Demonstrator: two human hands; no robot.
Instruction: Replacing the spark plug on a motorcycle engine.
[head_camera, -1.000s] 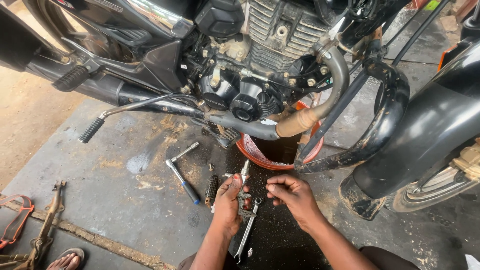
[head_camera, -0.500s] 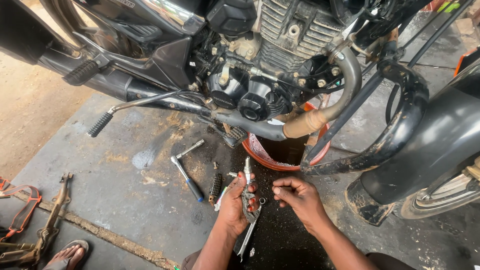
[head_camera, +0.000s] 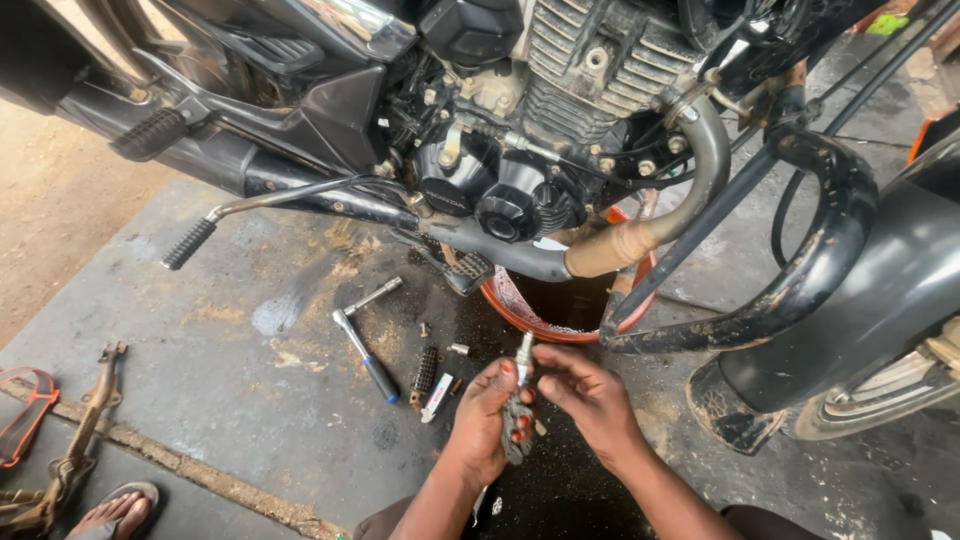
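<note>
Head view: the left hand (head_camera: 487, 420) is clamped around a dark tool (head_camera: 517, 430) and a spark plug (head_camera: 524, 352) stands upright at its top, long axis running up toward the orange pan (head_camera: 505, 300) under the engine (head_camera: 520, 190), white tip uppermost. The right hand (head_camera: 590, 395) has its fingertips pinched together at the plug, touching the left hand. Both hover above the oily floor (head_camera: 250, 400), near a ratchet (head_camera: 366, 352). Half a second earlier the tool hung longer below the left hand, and the hands were a little apart; now they meet.
</note>
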